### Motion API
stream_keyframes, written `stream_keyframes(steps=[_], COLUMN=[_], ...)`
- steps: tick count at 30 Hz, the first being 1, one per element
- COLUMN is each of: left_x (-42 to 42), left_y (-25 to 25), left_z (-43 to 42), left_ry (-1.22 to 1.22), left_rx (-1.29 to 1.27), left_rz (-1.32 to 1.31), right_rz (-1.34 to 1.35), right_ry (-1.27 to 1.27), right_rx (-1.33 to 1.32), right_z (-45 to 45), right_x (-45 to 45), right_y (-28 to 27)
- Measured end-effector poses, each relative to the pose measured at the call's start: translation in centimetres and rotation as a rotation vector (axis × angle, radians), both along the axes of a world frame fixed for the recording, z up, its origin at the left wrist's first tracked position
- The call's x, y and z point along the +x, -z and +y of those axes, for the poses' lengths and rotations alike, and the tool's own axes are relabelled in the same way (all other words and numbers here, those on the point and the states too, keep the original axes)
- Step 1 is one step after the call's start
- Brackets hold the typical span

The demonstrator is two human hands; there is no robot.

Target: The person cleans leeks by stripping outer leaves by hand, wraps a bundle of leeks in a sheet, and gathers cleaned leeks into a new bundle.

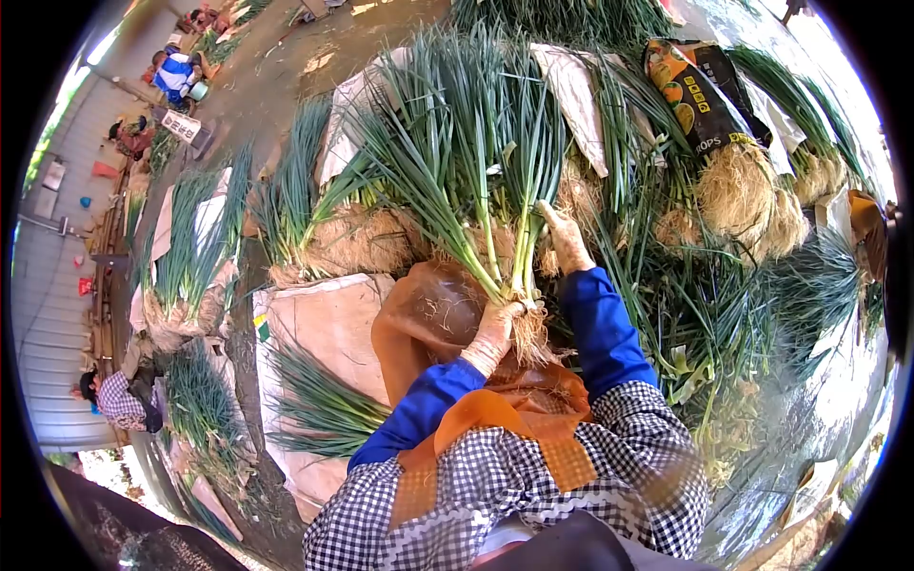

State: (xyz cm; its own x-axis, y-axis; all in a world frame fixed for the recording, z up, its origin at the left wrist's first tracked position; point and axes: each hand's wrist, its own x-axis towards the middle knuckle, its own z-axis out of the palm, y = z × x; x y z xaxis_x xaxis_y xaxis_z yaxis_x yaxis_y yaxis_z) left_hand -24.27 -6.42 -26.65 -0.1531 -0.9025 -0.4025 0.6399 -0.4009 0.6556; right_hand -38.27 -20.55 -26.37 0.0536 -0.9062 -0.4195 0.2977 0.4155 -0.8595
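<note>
My left hand (489, 335) is closed round the white lower stalks of a small bunch of spring onions (524, 252), just above their stringy roots (533, 338). The long green leaves point away from me. My right hand (566, 238) is higher up on the right side of this bunch, its fingers closed against a stalk; the fingertips are partly hidden. Beneath the bunch, an orange-brown plastic apron (428, 314) covers my lap. Directly beyond lies a large pile of spring onions (466, 105), whose leaves overlap those of the held bunch.
At my left, more spring onions (324, 404) lie on a pale sack (324, 319). Rooty bundles (357, 243) stand ahead, and a black printed bag (700, 95) lies over others at the right. Loose leaves (709, 324) cover the ground there. Other people (124, 400) sit along the left.
</note>
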Motion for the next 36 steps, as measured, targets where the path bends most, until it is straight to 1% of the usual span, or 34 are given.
stream_keyframes(steps=[1,2,3,4,5,6,7,8,9,10,11,12,13,14,15,17,18,19,20,21,22,23,24,25,27,28,29,30,31,32,33,34,35,36], left_x=[0.2,0.4,0.7,1.1,1.5,2.0,2.6,3.2,3.4,3.9,4.2,4.3,4.2,4.0,3.7,3.0,2.6,2.2,2.0,1.8,1.5,1.3,0.8,0.2,0.2,0.3,0.9,1.4,1.8,1.6,1.2,0.6,0.1,-0.3], left_y=[0.0,0.1,0.2,-0.6,-1.4,-0.7,-0.1,-0.2,-1.2,-1.2,-1.2,-1.3,-1.6,-1.9,-2.2,-2.4,-2.3,-2.3,-1.7,-0.2,1.0,1.5,1.2,-0.5,-0.7,-0.3,0.6,1.1,0.4,0.6,0.9,0.6,0.2,0.0], left_z=[0.1,0.2,0.3,0.3,0.6,0.9,0.9,1.0,1.2,1.4,1.5,1.5,1.5,1.3,1.4,1.2,1.1,1.2,1.1,1.2,1.2,1.3,1.3,1.4,1.5,1.4,1.4,1.6,1.8,1.9,2.1,1.8,1.5,1.5], left_ry=[-0.004,-0.005,-0.005,0.011,0.028,0.010,-0.005,-0.014,-0.050,-0.044,-0.038,-0.040,-0.045,-0.019,0.009,-0.003,0.005,0.017,0.028,0.027,0.029,0.026,0.035,0.035,0.031,0.027,0.095,0.164,0.146,0.124,0.103,0.109,0.111,0.111], left_rx=[-0.001,0.026,0.054,0.062,0.075,0.053,0.024,0.039,0.058,0.061,0.061,0.093,0.095,0.085,0.078,0.040,0.040,0.040,0.082,0.029,0.008,-0.012,-0.085,-0.070,-0.122,-0.125,-0.050,0.031,0.228,0.253,0.277,0.277,0.300,0.326], left_rz=[-0.002,0.025,0.054,0.069,0.087,0.084,0.076,0.085,0.051,0.092,0.134,0.192,0.197,0.173,0.150,0.096,0.085,0.074,0.073,-0.048,-0.118,-0.190,-0.228,-0.309,-0.402,-0.401,-0.308,-0.213,0.279,0.393,0.510,0.518,0.470,0.419], right_rz=[0.064,0.082,0.306,0.324,0.597,0.404,0.304,0.306,0.154,0.343,0.522,0.906,1.502,1.913,1.892,1.792,1.765,1.713,1.312,0.728,0.557,0.455,0.474,0.682,0.963,0.859,0.605,0.293,-0.018,-0.098,-0.230,-0.198,-0.167,-0.016], right_ry=[0.012,-0.033,0.037,0.165,0.229,0.409,0.453,0.639,0.774,0.791,0.837,0.779,0.570,0.310,0.098,-0.364,-0.442,-0.423,-0.284,-0.064,-0.219,-0.270,-0.278,-0.281,-0.281,-0.301,-0.283,-0.213,-0.136,-0.120,0.042,0.048,0.052,0.004], right_rx=[0.015,0.003,-0.033,-0.101,-0.111,-0.188,-0.116,-0.230,-0.265,-0.500,-0.457,-0.332,-0.118,0.142,0.605,0.610,0.389,-0.161,0.118,0.064,-0.004,-0.069,-0.127,-0.309,-0.283,-0.230,-0.161,-0.100,-0.035,0.027,-0.139,-0.111,-0.083,-0.044], right_z=[-0.7,-1.1,-1.1,-1.9,-1.3,-1.8,-2.0,-0.5,0.7,2.6,4.8,8.0,11.5,14.1,15.7,15.8,14.9,15.0,13.2,13.0,11.9,11.0,10.4,9.7,9.1,8.6,8.2,8.7,9.6,10.6,11.1,11.5,11.6,11.6], right_x=[0.0,-0.9,-1.5,-3.0,-4.9,-7.8,-12.5,-15.0,-19.1,-24.4,-28.6,-32.5,-36.1,-37.4,-35.4,-27.2,-22.2,-20.6,-13.1,-9.1,-6.4,-4.2,-2.0,-0.6,1.4,1.2,0.7,0.6,0.4,-0.1,0.8,0.3,-0.3,-0.5], right_y=[0.6,1.1,-0.1,1.3,-1.9,-0.7,0.3,-1.6,-1.3,1.6,1.9,2.4,3.1,3.0,-0.1,-4.7,-6.4,-3.0,-7.8,-7.0,-8.2,-6.8,-6.1,-3.7,-5.2,-3.1,1.0,0.5,-1.1,-4.0,-4.2,-3.1,-1.6,-1.0])
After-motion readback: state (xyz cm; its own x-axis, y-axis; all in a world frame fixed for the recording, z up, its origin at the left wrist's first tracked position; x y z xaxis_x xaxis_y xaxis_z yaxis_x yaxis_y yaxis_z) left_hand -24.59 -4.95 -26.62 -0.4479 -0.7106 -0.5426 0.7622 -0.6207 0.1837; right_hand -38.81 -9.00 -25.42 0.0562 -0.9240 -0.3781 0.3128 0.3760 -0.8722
